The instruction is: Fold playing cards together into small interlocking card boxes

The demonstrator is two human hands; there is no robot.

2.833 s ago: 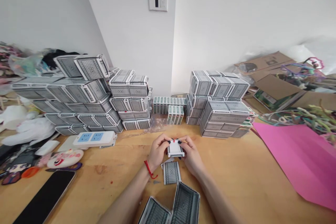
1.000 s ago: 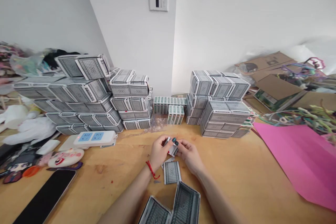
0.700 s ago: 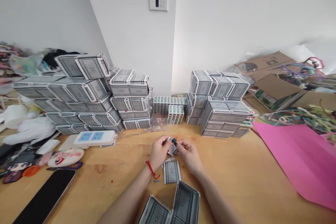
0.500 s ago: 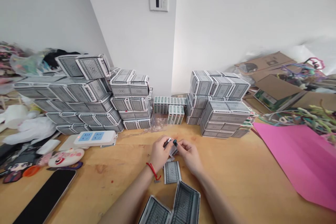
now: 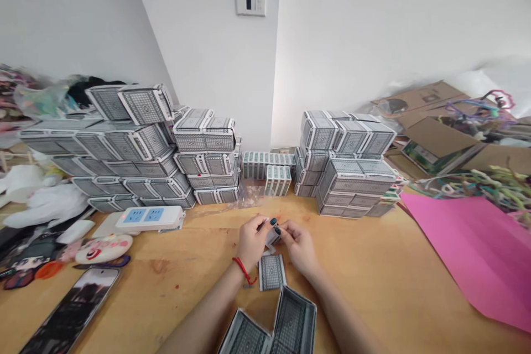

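Note:
My left hand (image 5: 252, 242), with a red string bracelet on the wrist, is closed in a pinch over the middle of the table. Facing it, my right hand (image 5: 299, 248) pinches too, and the dark-nailed fingertips of both almost meet. Between them is a small grey-and-white patterned playing card (image 5: 272, 239), partly covered by the fingers. Just below it, a card panel (image 5: 272, 273) with a grey patterned back lies on the wood. Nearest me, between my forearms, stand open boxes made of cards (image 5: 295, 315), cut off by the frame's lower edge.
Stacked card blocks stand at left (image 5: 136, 144) and right (image 5: 357, 177). Small green-and-white card blocks (image 5: 277, 180) sit between them. A power strip (image 5: 151, 218) and a phone (image 5: 74, 310) lie left; pink paper (image 5: 468, 254) and an open carton (image 5: 440, 146) lie right.
My fingertips have shifted slightly around the card, the left thumb moving up a little. The phone's screen now shows reflections. The stacks and the boxes stay put.

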